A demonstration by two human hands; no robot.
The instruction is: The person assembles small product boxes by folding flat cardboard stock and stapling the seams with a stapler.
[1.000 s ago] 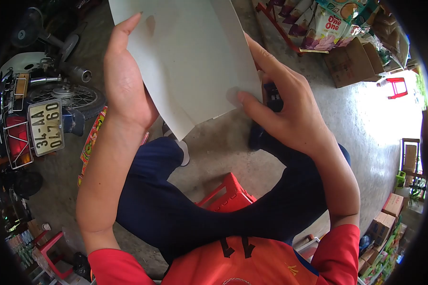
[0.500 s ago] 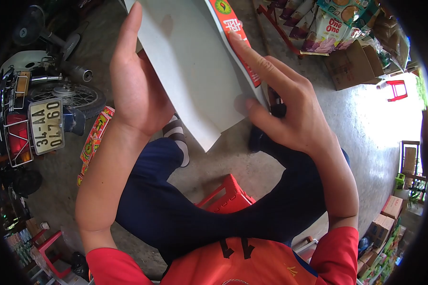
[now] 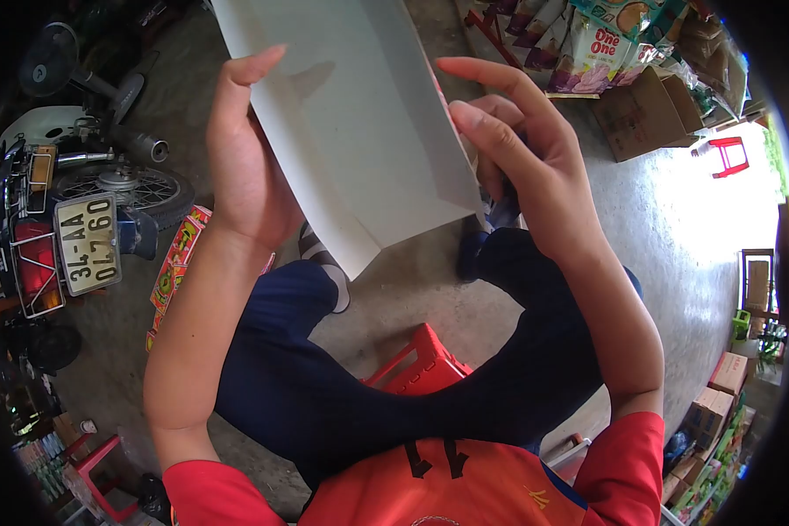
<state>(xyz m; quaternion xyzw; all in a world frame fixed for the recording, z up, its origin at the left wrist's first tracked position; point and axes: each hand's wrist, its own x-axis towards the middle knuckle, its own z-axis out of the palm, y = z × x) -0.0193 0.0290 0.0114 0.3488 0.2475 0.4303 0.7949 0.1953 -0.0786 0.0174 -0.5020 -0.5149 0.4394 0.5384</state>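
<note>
Right hand [image 3: 543, 180] had slid its thumb up from the lower corner to the right edge of the pale, creased cardboard sheet [image 3: 359, 131].
Sheet was mid-air between both hands, above grey concrete floor [image 3: 390, 302] and red plastic stool [image 3: 426, 361]. Left hand [image 3: 250, 180] supported the left edge, thumb above, fingers hidden; couldn't tell if its grip was closed. Right thumb and index were at the edge, pinch unclear.

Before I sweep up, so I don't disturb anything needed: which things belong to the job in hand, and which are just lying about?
Part of the job:
pale card, between left hand and right hand
possibly the bright printed pieces

Apparently just lying about:
motorbike
fan
open cardboard box
One One bags
</note>
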